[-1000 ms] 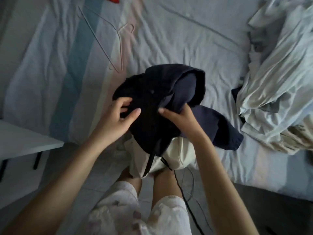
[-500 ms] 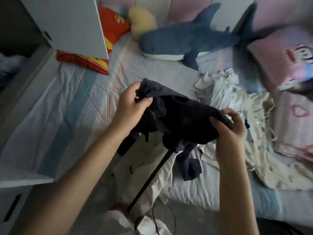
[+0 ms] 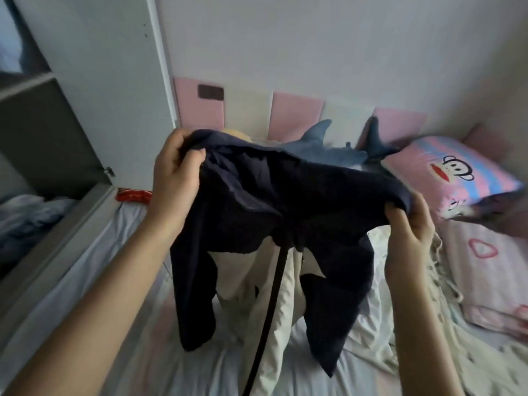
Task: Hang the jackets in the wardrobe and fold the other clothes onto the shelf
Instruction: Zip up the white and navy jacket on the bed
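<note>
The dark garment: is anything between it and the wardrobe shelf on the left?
Nothing visible blocks it. The left hand and right hand grip the dark garment above the bed; the wardrobe beside it stands open. A black strap dangles beneath it.

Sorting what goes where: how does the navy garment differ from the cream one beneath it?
The navy garment is dark; the cream garment is pale. The navy garment is spread between the left hand and right hand, which grip its edges; the cream garment droops below, with neither hand on it. Both are crumpled, over the bed.
</note>
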`<state>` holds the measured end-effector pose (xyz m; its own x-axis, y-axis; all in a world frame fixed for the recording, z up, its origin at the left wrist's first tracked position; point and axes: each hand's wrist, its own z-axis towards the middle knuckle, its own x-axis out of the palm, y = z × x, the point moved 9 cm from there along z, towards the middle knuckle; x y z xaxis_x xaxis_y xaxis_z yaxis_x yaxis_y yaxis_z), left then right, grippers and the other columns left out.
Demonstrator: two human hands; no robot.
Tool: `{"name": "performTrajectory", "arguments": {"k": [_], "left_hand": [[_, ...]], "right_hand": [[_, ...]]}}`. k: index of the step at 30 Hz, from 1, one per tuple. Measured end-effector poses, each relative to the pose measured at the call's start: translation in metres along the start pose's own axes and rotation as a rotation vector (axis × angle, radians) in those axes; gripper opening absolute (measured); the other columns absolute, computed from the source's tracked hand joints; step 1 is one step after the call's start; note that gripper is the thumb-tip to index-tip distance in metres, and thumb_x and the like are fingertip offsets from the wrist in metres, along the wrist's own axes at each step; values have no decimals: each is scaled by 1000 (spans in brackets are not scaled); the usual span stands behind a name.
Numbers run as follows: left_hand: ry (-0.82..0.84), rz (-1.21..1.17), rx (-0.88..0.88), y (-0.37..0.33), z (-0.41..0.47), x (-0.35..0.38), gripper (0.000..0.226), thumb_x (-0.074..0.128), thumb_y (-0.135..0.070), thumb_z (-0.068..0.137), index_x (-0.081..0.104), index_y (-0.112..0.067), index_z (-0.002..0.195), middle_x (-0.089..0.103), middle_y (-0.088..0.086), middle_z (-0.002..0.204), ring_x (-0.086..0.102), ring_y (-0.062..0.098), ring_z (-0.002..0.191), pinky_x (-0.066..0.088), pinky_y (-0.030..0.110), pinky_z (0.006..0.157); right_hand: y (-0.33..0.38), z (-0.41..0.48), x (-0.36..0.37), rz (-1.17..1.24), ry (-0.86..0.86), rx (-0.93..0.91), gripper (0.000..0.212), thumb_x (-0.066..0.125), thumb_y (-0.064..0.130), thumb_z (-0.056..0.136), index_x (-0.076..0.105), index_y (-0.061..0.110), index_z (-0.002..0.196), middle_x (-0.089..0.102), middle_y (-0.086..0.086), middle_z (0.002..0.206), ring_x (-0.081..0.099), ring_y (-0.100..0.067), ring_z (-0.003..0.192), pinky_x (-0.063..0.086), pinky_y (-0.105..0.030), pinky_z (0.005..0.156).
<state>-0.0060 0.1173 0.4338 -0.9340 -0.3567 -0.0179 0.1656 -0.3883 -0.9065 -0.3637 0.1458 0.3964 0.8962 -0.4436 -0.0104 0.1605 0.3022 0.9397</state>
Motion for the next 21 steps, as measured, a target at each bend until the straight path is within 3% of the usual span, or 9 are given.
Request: {"name": "performTrajectory", "arguments": {"k": [2,3,6,8,10,13,16,18,21], "left_hand": [[21,151,111,-14,3,3,8,41,-20,88,49,-20,89,49,-3,93,47,11,90,37,8,74],[65,165,75,-4,1,10,10,39,-20,93,48,-16,95,48,1,97,46,12,94,36,5,76],[323,139,-376,79,-13,44,36,30,-30,103,40,-16,135,51,4,132,49,15,119,40,24,103],[497,370,-533,120,-40,52,54,30,-45,99,29,-15,144,39,9,147,37,23,134,29,40,112],[578,535,-623,138,-68,45,59,32,-51,98,25,-15,144,37,11,147,36,28,134,30,40,110],[639,294,-805,152,-95,33,87,61,-63,77,24,-17,141,42,5,137,45,21,125,40,34,102],[821,100,-788,151,-111,19,110,88,-27,55,20,-29,140,47,-2,131,49,11,120,45,24,97],[881,251,-739,162,-127,7,88,84,-2,64,32,-21,133,53,-3,124,53,9,111,47,13,83],[660,669,-524,184,-121,-16,34,75,-10,79,58,-8,109,65,8,109,60,19,95,41,14,62]], "right_hand": [[-26,2,0,-27,-10,110,16,44,30,88,52,23,100,52,4,111,45,1,98,37,-15,95],[-57,-4,12,27,49,300,30,40,42,93,49,22,113,50,-2,124,45,-5,110,37,-26,104],[-131,-42,52,-139,323,747,103,28,88,73,29,15,146,37,-6,148,38,-24,135,31,-44,113],[-135,-64,62,-313,473,701,90,34,71,87,24,4,146,36,-13,146,34,-32,135,28,-42,112],[-135,-76,71,-392,550,700,67,42,52,96,32,3,139,43,-13,137,44,-32,127,33,-40,108],[-139,-85,71,-113,592,729,70,80,46,69,43,9,116,56,-9,115,60,-21,104,52,-34,93],[-131,-71,57,71,608,636,70,71,-7,76,32,10,131,57,-16,116,61,-25,107,56,-34,86],[-119,-65,55,14,666,483,70,54,-22,81,25,9,136,58,-13,115,63,-17,103,56,-30,82],[-100,-68,71,-203,734,206,66,59,-22,79,29,14,125,56,1,108,61,6,94,50,-16,79]]}}
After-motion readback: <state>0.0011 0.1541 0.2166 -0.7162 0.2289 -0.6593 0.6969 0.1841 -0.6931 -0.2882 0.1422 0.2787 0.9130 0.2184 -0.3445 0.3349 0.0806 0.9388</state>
